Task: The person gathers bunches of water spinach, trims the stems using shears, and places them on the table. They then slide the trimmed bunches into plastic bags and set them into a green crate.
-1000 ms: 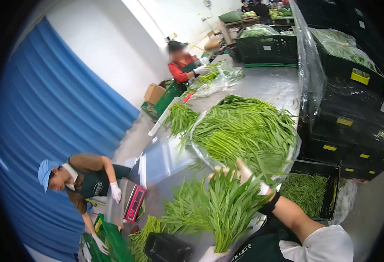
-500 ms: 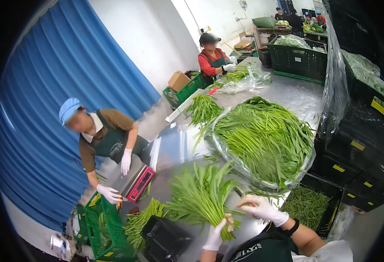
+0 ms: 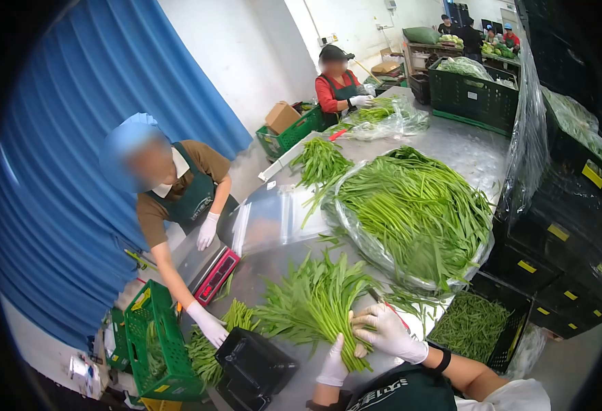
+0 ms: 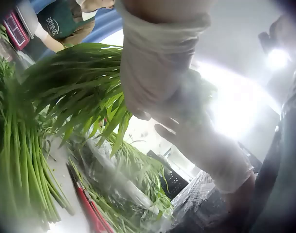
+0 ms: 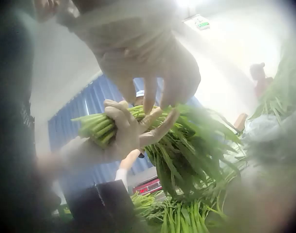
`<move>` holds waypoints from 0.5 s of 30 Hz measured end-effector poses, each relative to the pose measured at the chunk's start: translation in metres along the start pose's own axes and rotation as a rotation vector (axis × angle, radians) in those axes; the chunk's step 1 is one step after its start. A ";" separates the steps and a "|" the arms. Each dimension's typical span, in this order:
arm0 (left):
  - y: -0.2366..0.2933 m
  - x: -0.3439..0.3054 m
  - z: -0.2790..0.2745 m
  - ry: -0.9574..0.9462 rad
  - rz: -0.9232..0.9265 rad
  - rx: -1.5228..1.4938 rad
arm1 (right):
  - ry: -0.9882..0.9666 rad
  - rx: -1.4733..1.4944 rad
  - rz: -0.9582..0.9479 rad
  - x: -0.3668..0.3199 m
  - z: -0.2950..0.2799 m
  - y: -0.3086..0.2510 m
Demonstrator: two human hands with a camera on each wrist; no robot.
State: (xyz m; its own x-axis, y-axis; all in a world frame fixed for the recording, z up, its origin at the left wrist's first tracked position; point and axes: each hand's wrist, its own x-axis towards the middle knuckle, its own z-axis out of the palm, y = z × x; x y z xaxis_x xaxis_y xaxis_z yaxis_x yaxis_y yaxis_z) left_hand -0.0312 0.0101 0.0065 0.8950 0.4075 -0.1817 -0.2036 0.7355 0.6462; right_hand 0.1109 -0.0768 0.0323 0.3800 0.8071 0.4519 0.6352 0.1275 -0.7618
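A bunch of long-leaved greens with pale green stems is tilted over the metal table, stem ends toward me. My gloved left hand grips it near the cut ends; the right wrist view shows its fingers wrapped around the stems. My gloved right hand is on the other side of the bunch, its fairly straight fingers reaching down with fingertips right at the stems. A red-handled tool lies on the table, partly under the right hand in the head view.
A large plastic-lined heap of greens stands beyond my hands. A black tray, red scale and green crate are left. A crate of greens stands right. One person reaches toward the tray; another works farther back.
The bunch, upright a second ago, has tipped over toward the left. My right hand has come back from its leaves to the stems. The person at the scale now reaches toward the black tray.
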 end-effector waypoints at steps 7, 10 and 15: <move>0.007 -0.006 0.006 -0.064 -0.025 0.009 | -0.110 -0.018 -0.022 0.013 -0.007 -0.002; 0.004 -0.007 0.003 -0.025 -0.040 0.010 | -0.102 -0.165 -0.162 0.019 -0.010 -0.007; 0.003 -0.006 0.006 -0.013 -0.114 0.005 | 0.263 -0.311 -0.348 0.031 -0.028 0.004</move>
State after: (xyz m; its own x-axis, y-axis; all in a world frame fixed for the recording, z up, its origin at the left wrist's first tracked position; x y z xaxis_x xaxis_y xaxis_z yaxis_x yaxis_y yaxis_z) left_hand -0.0343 0.0067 0.0137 0.9173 0.3139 -0.2448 -0.0981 0.7743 0.6252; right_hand 0.1439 -0.0671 0.0563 0.2418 0.5705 0.7849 0.9077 0.1528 -0.3907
